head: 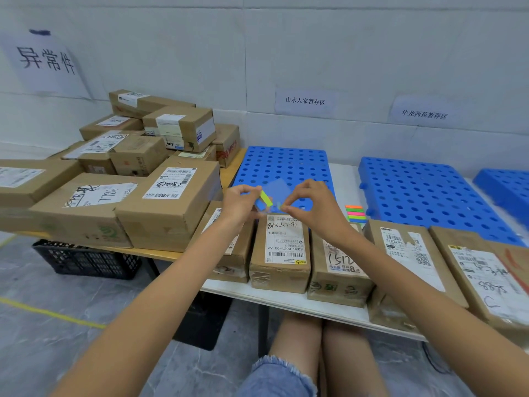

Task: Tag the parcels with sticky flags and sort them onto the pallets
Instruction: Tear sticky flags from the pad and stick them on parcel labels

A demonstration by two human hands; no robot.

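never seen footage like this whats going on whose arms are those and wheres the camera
No machine here: a person wears one camera on the head, looking down, so the bare arms are their own. The left hand holds a clear flag sheet; the right hand pinches a flag at its edge. Below them a row of parcels lies along the table near edge, more boxes are stacked at left, and spare flags lie beside blue pallets.

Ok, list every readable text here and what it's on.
"异常件": large white paper wall sign
"山水人家暂存区": small white wall sign, middle
"华龙西苑暂存区": small white wall sign, right
"502B P021-00 69": label on brown cardboard parcel
"1512": label on neighbouring brown parcel
Remaining label print: too small or blurred.
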